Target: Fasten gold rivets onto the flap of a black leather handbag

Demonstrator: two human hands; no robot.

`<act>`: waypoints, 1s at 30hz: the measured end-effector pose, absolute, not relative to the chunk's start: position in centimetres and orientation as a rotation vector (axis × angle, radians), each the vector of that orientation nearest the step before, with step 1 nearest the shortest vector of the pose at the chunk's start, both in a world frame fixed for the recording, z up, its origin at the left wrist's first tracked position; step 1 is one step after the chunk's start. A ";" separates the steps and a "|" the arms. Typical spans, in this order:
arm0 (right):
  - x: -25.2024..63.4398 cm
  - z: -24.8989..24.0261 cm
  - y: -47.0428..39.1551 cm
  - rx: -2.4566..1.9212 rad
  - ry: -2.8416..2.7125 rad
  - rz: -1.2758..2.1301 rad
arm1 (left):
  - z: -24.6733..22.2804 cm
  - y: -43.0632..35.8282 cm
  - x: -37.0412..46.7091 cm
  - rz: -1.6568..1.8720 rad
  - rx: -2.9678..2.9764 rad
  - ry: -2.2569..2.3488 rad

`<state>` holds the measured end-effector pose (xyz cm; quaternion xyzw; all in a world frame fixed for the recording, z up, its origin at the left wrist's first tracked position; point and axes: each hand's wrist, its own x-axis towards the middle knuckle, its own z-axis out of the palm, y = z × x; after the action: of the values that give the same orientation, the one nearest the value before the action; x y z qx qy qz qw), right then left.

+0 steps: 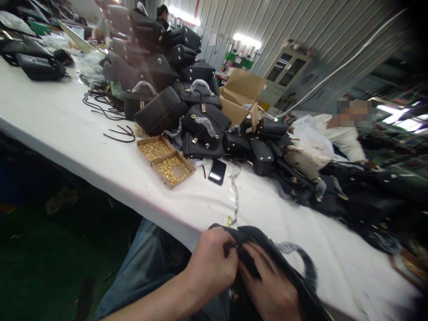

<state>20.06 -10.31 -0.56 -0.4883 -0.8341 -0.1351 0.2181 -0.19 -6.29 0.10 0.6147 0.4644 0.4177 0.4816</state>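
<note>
A black handbag (284, 263) with a plastic-wrapped handle (306, 258) lies tilted at the table's front edge, partly over my lap. My left hand (214, 256) pinches at the bag's upper edge, its fingers curled; whatever is between the fingertips is too small to name. My right hand (269, 281) rests on the bag just right of it, fingers bent around the black material and partly inside a fold. The two hands nearly touch. Beyond them, two shallow cardboard trays (172, 169) hold small gold-coloured metal pieces.
A phone (217, 172) lies on the white table (117, 165). Black handbags (203, 125) are piled behind it, with more along the right. Dark cords (103, 104) and an open cardboard box (237, 98) are farther back. A person (346, 133) is at the far right side.
</note>
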 end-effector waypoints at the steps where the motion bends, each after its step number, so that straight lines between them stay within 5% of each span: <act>1: 19.9 -0.5 -10.3 -1.351 -2.307 -0.364 | 0.0 -6.4 -0.3 1.017 1.501 1.128; 30: 19.1 -0.4 -10.4 -1.714 -1.708 0.143 | 0.8 -9.2 -1.8 0.966 1.748 1.064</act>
<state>19.07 -10.41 -0.43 -0.6621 -0.6597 0.0551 0.3512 -1.81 -9.21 0.76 0.6992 0.4255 0.3862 0.4253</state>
